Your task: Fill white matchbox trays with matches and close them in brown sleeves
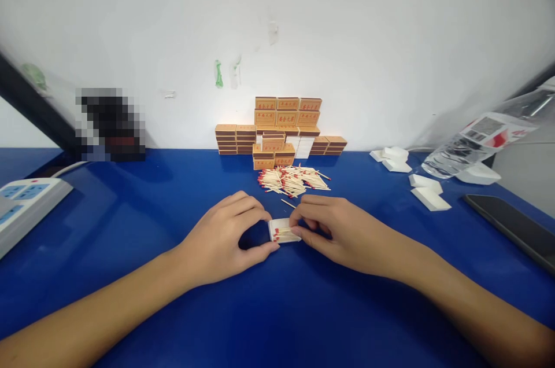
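Observation:
A small white matchbox tray [280, 223] lies on the blue table with a few red-tipped matches [284, 234] in it. My left hand [234, 229] grips the tray's left end between thumb and forefinger. Over its right end, my right hand [323, 223] has its fingers pinched on the tail ends of the matches; how many it holds is hidden. A single match [288, 203] lies just behind the tray. Farther back spreads a loose pile of matches [292, 180], most with red heads.
Stacked matchboxes [277, 119] stand against the wall, behind the pile. To the right are white empty trays [429, 191], a tilted plastic bottle [477, 142] and a black phone [511, 229]. A power strip [30, 200] lies at the left, near a blurred dark object [115, 128].

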`<state>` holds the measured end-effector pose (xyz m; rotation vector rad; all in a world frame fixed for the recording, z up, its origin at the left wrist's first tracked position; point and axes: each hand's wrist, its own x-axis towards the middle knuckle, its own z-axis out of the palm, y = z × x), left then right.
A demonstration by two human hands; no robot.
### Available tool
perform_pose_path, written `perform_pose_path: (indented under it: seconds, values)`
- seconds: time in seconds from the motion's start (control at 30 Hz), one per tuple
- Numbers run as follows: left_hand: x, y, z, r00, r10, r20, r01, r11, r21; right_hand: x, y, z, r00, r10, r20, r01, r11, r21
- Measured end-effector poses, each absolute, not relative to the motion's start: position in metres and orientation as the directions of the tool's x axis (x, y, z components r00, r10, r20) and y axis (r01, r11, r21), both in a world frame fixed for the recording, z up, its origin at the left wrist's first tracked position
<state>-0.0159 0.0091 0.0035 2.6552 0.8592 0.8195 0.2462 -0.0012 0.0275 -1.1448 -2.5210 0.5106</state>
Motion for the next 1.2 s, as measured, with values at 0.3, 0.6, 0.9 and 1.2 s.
perform_pose_path:
  seconds: [0.3, 0.6, 0.9, 1.2]
  values:
    - [-0.0174, 0.0098, 0.0031, 0.697, 0.563, 0.444, 0.426, -0.823, 0.376, 0.2412, -0.0032, 0.0228, -0.601, 0.795, 0.078, 0.641, 0.538, -0.547]
    - [-0.018, 0.0101, 0.0024, 0.694, 0.569, 0.441, 0.431, -0.819, 0.38, 0.2414, -0.0045, 0.0233, -0.635, 0.764, 0.12, 0.652, 0.612, -0.448]
    - [-0.0162, 0.0086, 0.0037, 0.703, 0.552, 0.448, 0.402, -0.828, 0.39, 0.2393, -0.0091, 0.0214, -0.6, 0.795, 0.093, 0.732, 0.592, -0.337]
    - [-0.016, 0.009, 0.0029, 0.701, 0.55, 0.454, 0.409, -0.832, 0.376, 0.2388, -0.0112, 0.0262, -0.622, 0.78, 0.072, 0.691, 0.59, -0.418]
